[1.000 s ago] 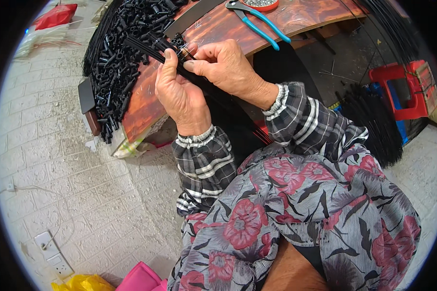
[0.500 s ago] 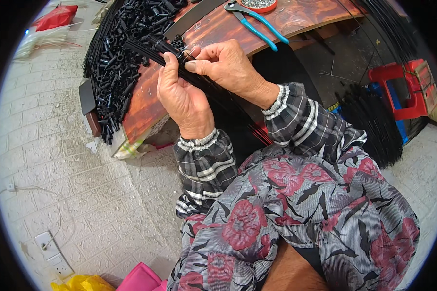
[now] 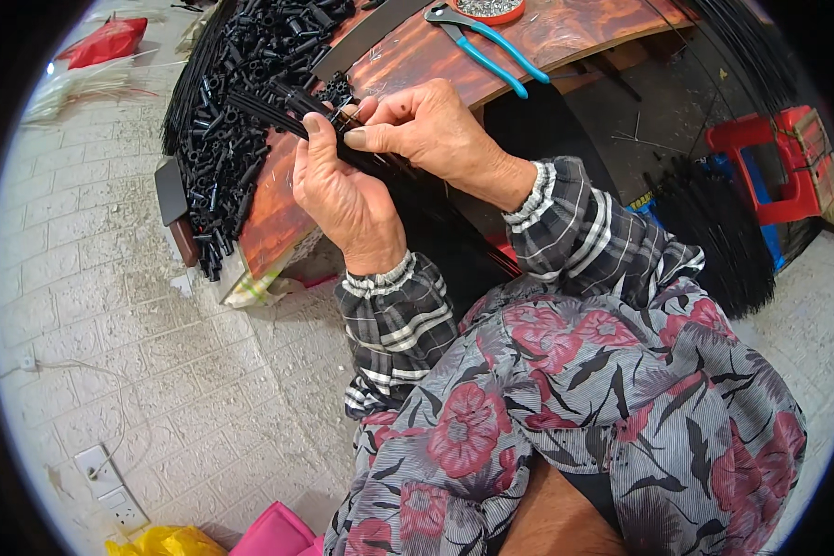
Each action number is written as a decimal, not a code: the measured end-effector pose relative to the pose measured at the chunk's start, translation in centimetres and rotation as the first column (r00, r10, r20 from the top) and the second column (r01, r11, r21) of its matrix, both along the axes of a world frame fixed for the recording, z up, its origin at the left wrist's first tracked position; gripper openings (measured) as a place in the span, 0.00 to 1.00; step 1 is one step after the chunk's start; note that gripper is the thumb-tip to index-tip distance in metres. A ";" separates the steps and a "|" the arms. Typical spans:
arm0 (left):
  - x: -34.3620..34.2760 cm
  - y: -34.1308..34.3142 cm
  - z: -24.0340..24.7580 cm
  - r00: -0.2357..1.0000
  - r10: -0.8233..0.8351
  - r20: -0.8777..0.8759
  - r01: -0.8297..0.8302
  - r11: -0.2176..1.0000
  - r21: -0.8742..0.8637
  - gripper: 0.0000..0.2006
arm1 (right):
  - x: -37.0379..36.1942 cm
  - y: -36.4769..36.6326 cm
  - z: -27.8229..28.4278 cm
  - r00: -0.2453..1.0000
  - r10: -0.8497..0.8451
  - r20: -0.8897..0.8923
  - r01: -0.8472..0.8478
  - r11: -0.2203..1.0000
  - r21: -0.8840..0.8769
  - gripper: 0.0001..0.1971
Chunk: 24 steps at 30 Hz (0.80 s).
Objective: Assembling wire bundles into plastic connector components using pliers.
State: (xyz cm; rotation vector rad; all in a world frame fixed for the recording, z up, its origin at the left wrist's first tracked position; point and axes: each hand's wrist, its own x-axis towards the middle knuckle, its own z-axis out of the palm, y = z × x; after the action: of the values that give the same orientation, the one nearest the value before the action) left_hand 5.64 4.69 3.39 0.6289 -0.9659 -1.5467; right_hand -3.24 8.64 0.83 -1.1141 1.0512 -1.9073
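Left of the fingers, short black tubes (image 3: 222, 139) heap on the counter (image 3: 276, 196). The left hand (image 3: 354, 204) has its fingers closed around a bundle of thin black rods (image 3: 264, 109) jutting leftward. The right hand (image 3: 454, 139) has thumb and fingers pressed together at the bundle, anything between unclear. Blue-handled pliers (image 3: 499, 57) lie beyond, rightward.

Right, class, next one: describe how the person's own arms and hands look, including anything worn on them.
Both the left hand and right hand are ungloved. The left sleeve and right sleeve match: loose plaid cloth in black, grey and white, drawn in at the wrists by pale, ruffled, gathered cuffs.
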 end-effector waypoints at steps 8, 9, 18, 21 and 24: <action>0.0 -0.2 -0.4 0.999 -0.041 -0.036 0.041 0.999 0.004 0.11 | 0.1 -0.9 -1.3 1.000 0.022 0.022 -0.021 0.999 -0.031 0.07; -0.1 -0.3 -0.5 0.998 -0.039 -0.050 0.040 0.999 0.020 0.11 | 0.1 -0.8 -1.2 1.000 0.022 0.022 -0.022 0.999 -0.032 0.07; 0.1 -0.1 -0.7 0.996 -0.049 -0.069 0.055 0.995 0.084 0.10 | -1.5 0.0 -0.1 0.930 0.293 0.220 -0.335 0.923 0.190 0.09; 0.2 0.0 -0.6 0.996 -0.043 -0.080 0.051 0.992 0.111 0.10 | -1.6 -0.1 0.1 0.914 0.302 0.271 -0.362 0.908 0.209 0.10; 0.3 0.4 -0.2 0.994 -0.074 -0.084 0.083 0.991 0.108 0.11 | -1.2 0.2 0.2 0.945 0.263 0.193 -0.303 0.928 0.216 0.08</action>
State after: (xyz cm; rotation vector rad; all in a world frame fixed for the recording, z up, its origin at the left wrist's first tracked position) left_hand 5.92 5.07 3.19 0.6083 -0.8569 -1.6920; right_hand -4.42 8.86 1.02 -0.9010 0.9468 -1.5631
